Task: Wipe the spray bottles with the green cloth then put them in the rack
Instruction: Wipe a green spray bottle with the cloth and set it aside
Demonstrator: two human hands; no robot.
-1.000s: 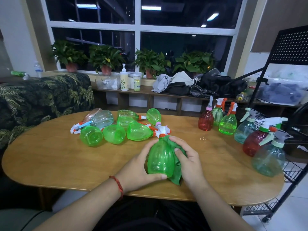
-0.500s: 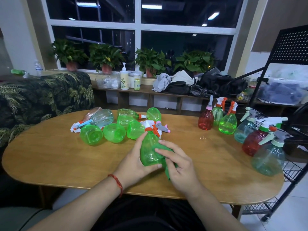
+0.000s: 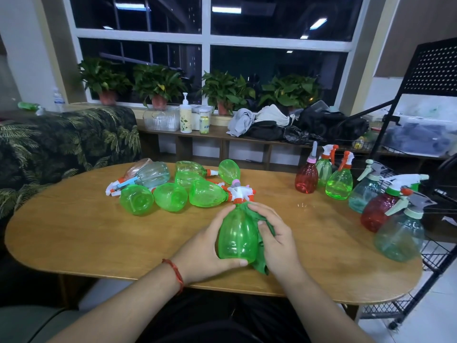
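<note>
The step in hand is the wiping. In the lower centre of the frame, the left hand [image 3: 205, 251] grips the green spray bottle [image 3: 237, 236] around its body, with the thumb under the base and the nozzle pointing away. The right hand [image 3: 274, 240] presses the green cloth [image 3: 261, 264] against the bottle's right side, the fingers curled over the cloth near the neck. The bottle is low over the desk [image 3: 86, 231], near its front edge; I cannot tell if it touches.

To do this step well, I think the left hand should turn the bottle little by little. Meanwhile the cloth slides from neck to base, so that every side is wiped, also the trigger head. The plastic looks smooth, so a firm but gentle grip seems right. The rack [image 3: 436, 68] stands at the right edge of the frame.
</note>
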